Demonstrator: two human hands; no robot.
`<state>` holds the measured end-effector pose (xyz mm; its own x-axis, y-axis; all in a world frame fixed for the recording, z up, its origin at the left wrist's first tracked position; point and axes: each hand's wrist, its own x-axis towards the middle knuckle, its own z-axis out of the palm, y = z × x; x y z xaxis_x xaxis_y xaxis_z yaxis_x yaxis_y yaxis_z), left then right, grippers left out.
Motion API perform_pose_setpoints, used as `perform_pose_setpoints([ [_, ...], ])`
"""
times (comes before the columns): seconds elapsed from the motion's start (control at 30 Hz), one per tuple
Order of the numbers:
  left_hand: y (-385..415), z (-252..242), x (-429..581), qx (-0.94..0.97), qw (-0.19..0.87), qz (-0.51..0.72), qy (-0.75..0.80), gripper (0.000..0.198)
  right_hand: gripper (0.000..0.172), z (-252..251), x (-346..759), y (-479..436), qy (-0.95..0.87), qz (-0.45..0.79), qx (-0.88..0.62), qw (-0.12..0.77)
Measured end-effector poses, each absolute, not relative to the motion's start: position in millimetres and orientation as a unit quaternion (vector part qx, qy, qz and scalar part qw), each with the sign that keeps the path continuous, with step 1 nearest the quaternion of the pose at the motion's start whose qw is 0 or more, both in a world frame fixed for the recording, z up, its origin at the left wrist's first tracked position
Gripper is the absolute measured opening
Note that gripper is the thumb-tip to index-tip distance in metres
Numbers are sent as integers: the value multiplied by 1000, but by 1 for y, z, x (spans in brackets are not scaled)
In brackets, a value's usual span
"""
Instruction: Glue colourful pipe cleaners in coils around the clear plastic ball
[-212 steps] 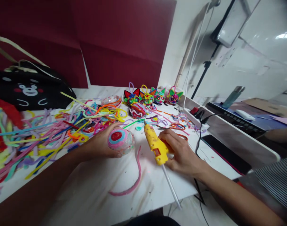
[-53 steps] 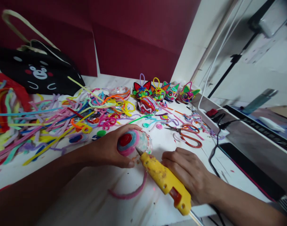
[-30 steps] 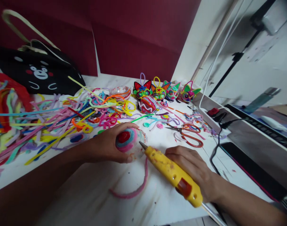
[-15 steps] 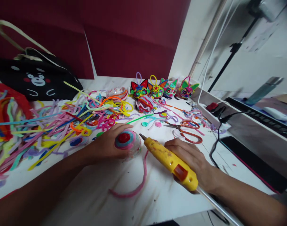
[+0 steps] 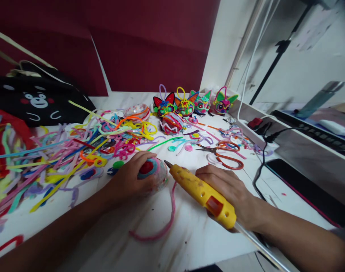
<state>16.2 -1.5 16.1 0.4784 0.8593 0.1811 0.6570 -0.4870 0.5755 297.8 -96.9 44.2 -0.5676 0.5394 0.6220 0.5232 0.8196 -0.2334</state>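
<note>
My left hand [image 5: 134, 172] is closed around a clear plastic ball [image 5: 161, 177] with rings of red, blue and pink pipe cleaner on its side. A pink pipe cleaner [image 5: 172, 211] trails from near the ball in a curve over the white table [image 5: 206, 241]. My right hand [image 5: 226, 189] grips a yellow hot glue gun [image 5: 200, 189], a long glue stick jutting from its back end. The gun's dark nozzle tip is right by the ball's right side; whether it touches, I cannot tell. Fingers of my right hand are partly hidden behind the gun.
Orange-handled scissors [image 5: 227, 155] lie beyond my right hand. Several finished cat-head ornaments [image 5: 186, 105] stand at the back. Loose pipe cleaners [image 5: 59, 162] heap up on the left before a black bag [image 5: 39, 98]. A phone [image 5: 305, 190] and a black cable [image 5: 257, 185] lie right.
The ball has turned a little in my left hand, with more of its rings covered by my fingers. The glue gun stays close to it. The whole view has shifted slightly.
</note>
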Motion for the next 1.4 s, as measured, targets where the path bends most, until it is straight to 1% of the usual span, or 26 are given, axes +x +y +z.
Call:
perform_pose_setpoints([
  [0.3,-7,16,27,803,212,258,494,54,18,44,297,-97,-881,15,-309,358],
  [0.57,-8,19,30,794,225,250,507,55,17,40,298,-94,-878,17,-308,365],
  [0.63,-8,18,28,788,237,254,508,58,18,38,300,-92,-878,11,-305,369],
  [0.73,-7,17,23,785,272,266,489,73,19,37,302,-89,-876,9,-319,361],
  [0.8,-5,18,19,785,304,273,466,85,18,38,304,-87,-877,12,-334,345],
  [0.87,0,21,15,774,336,288,453,89,17,38,306,-85,-879,14,-347,326],
  [1.0,13,28,4,740,372,331,451,76,16,39,312,-78,-877,47,-390,275],
  [1.07,17,31,0,767,350,296,449,74,16,41,316,-76,-873,73,-416,242],
  [1.23,14,35,1,854,237,149,438,91,22,47,321,-79,-873,95,-452,156],
  [1.33,9,39,6,866,208,119,440,88,25,48,323,-83,-882,109,-444,118],
  [1.4,8,41,7,869,210,114,433,85,29,50,323,-84,-881,121,-449,91],
])
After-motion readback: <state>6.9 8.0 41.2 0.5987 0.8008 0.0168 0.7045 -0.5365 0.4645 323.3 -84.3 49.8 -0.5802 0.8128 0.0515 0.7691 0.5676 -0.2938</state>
